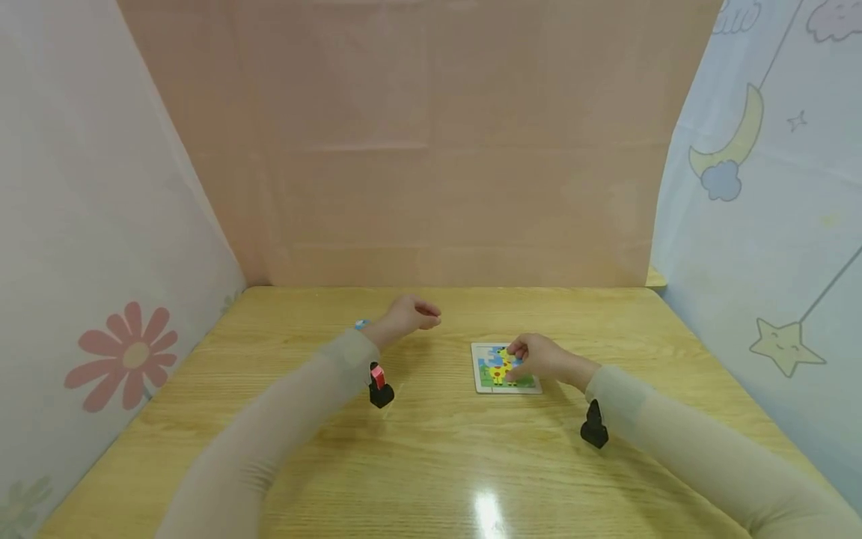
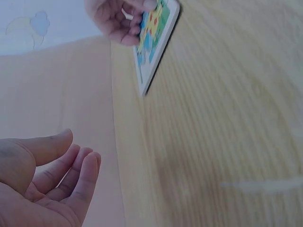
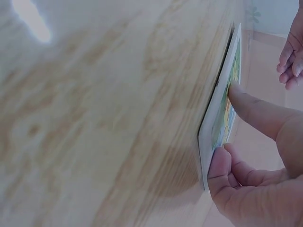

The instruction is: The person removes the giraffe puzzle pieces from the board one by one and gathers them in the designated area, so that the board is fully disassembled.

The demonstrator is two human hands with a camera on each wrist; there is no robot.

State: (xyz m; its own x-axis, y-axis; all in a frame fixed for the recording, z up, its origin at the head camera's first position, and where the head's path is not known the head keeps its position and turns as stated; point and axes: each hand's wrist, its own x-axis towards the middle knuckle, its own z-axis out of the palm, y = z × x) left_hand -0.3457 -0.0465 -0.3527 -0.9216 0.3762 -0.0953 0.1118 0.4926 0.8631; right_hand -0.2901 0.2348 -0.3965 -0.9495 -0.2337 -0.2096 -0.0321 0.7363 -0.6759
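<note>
A square giraffe jigsaw puzzle (image 1: 486, 385) in a pale frame lies flat on the table, right of centre in the head view. Over its right part is my right hand (image 1: 544, 358). In the right wrist view the thumb (image 3: 258, 111) touches the picture, while the bent fingers (image 3: 220, 165) rest near the frame's edge, apart from the thumb. My left hand (image 1: 407, 315) hovers left of the puzzle, fingers loosely bent; the left wrist view shows nothing between its thumb and fingers (image 2: 85, 177). Part of the picture is hidden under the right hand.
A small blue and white thing (image 1: 361, 324), mostly hidden, lies behind the left wrist. The wooden table (image 1: 417, 464) meets a pinkish cloth backdrop (image 1: 431, 187) at the far edge. Patterned cloth walls stand left (image 1: 81, 224) and right (image 1: 808, 247). Both wrists wear black mounts.
</note>
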